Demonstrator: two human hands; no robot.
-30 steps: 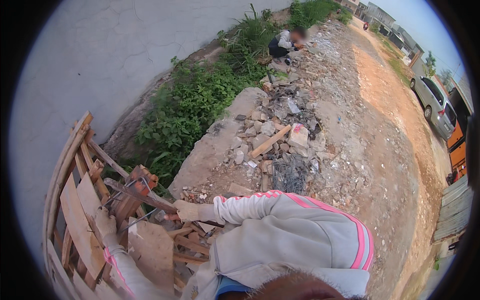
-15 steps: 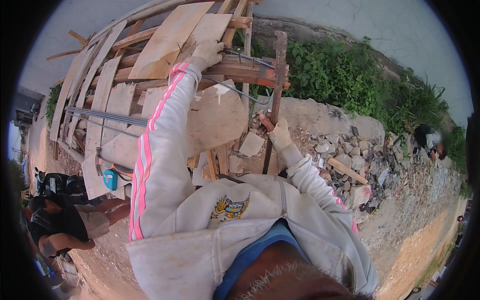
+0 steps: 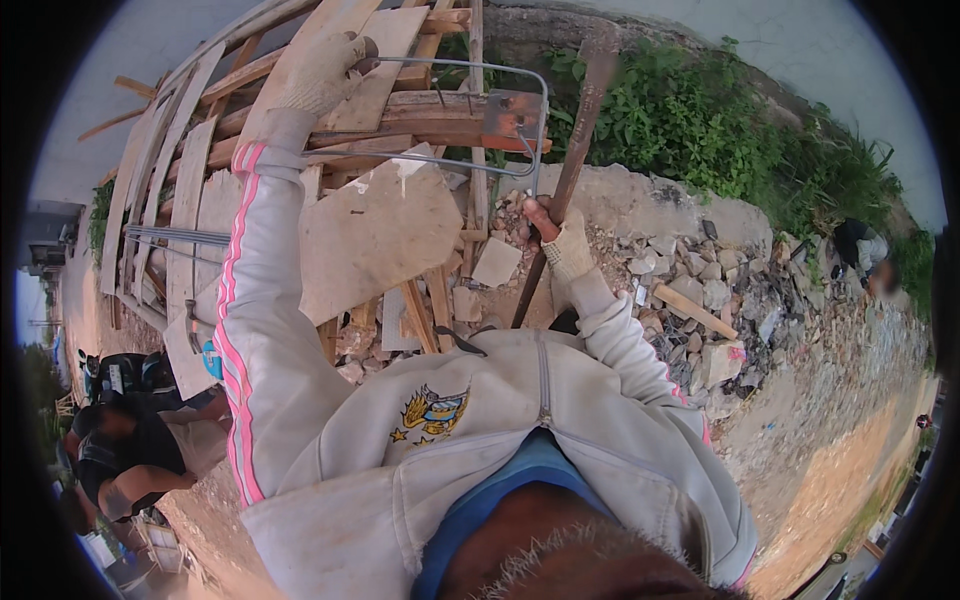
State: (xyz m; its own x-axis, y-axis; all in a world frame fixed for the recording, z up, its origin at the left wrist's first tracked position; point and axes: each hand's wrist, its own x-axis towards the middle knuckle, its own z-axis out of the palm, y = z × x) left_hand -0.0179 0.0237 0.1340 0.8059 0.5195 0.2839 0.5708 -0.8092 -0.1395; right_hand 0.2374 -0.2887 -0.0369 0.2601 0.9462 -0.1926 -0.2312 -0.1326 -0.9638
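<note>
Moved since the earlier frame: left hand (image 3: 325, 75), farther up and left; rusty brown metal bar (image 3: 579, 130), top now leaning right.
Left hand, cream knitted glove with bare fingertips: fingers closed on the end of a thin grey metal rod (image 3: 470, 64), bent into a long loop, lying across the red-ended brown wooden beam (image 3: 455, 130).
Right hand (image 3: 567, 245), matching glove: wrapped around the bar, thumb near the rod's bent end.
Below the left hand: one pale, flat plywood board (image 3: 380, 220), irregular in outline.
Farther left: bundle of straight grey metal rods (image 3: 180, 236); turquoise rounded case (image 3: 212, 360), partly hidden by the sleeve.
Right: grey-brown stone rubble (image 3: 690, 265) with one light wooden stick (image 3: 695, 310); leafy green plants (image 3: 680, 130) beyond.
Outermost: co-worker in dark shirt (image 3: 150, 450), lower left; crouching person (image 3: 865, 250), far right.
</note>
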